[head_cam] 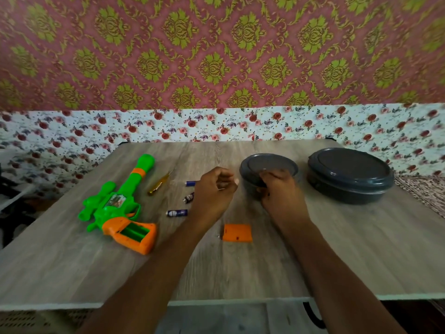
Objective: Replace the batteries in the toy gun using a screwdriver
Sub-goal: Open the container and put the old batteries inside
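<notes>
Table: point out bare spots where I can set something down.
Bare wood runs along the near edge of the table, in front of the orange cover, and on the right in front of the large grey container. Crowded: from the toy gun to the small grey container, with the screwdriver, three batteries, the left hand, and the right hand gripping that container.

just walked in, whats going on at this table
A person is partway through a battery swap. The toy gun lies at the left with its bay open, and its orange cover lies apart on the table. Three batteries and the screwdriver lie loose beside the gun. The right hand grips the small container; the left hand is curled next to it, and I cannot tell if it holds anything.
</notes>
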Available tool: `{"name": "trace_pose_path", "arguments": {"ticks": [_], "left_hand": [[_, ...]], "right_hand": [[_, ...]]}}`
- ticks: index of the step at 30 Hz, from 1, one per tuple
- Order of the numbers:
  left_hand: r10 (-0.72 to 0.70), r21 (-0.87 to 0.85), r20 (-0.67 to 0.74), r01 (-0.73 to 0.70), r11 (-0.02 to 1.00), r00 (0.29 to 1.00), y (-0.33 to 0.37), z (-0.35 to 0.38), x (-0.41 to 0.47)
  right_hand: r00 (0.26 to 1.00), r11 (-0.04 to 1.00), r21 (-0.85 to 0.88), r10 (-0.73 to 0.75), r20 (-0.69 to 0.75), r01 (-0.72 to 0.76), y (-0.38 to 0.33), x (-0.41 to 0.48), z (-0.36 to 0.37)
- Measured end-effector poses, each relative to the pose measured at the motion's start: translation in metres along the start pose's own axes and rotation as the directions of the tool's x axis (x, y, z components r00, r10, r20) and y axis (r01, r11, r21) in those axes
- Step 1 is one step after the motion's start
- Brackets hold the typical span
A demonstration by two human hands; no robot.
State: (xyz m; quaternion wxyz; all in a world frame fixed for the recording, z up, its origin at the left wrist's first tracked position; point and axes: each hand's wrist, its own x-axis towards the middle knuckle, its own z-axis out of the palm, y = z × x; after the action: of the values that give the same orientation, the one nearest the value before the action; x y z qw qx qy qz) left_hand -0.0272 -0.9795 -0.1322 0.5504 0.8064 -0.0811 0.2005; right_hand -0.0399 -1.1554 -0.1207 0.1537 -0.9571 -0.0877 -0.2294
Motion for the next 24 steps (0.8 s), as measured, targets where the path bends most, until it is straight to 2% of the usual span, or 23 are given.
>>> {"name": "trace_pose_path", "arguments": {"ticks": [2,4,6,8,12,16,19,24], "left_hand": [[-0.037,-0.093,-0.007,0.036,0.995,0.999,0.001,0.000,-0.001],[-0.138,-0.267,0.042,0.145,0.953,0.989,0.002,-0.001,-0.003],[-0.251,-0.462,0.153,0.293,0.837,0.956,0.001,-0.003,-0.007],[-0.284,-0.563,0.257,0.382,0.733,0.924,-0.001,-0.006,-0.008],[-0.186,-0.667,0.403,0.427,0.611,0.896,-0.001,-0.014,-0.005],[-0.047,-0.765,0.451,0.413,0.494,0.891,-0.008,-0.018,-0.002],[0.034,-0.760,0.449,0.361,0.541,0.893,-0.006,-0.016,-0.005],[0.021,-0.737,0.423,0.331,0.589,0.906,-0.004,-0.017,-0.009]], "right_hand": [[0.999,1.000,0.022,-0.021,-0.049,0.022,0.001,-0.002,0.001],[0.988,0.997,0.051,-0.042,-0.147,0.050,0.003,-0.004,0.004],[0.949,0.988,0.086,-0.100,-0.300,0.131,0.005,-0.006,0.010],[0.898,0.964,0.163,-0.126,-0.420,0.212,0.001,-0.009,0.011],[0.868,0.874,0.379,-0.092,-0.489,0.305,-0.007,-0.010,0.005],[0.824,0.814,0.414,-0.133,-0.551,0.408,-0.007,-0.010,0.002],[0.806,0.798,0.398,-0.175,-0.566,0.453,-0.010,-0.012,0.004],[0.799,0.743,0.442,-0.204,-0.566,0.503,-0.019,-0.013,0.003]]}}
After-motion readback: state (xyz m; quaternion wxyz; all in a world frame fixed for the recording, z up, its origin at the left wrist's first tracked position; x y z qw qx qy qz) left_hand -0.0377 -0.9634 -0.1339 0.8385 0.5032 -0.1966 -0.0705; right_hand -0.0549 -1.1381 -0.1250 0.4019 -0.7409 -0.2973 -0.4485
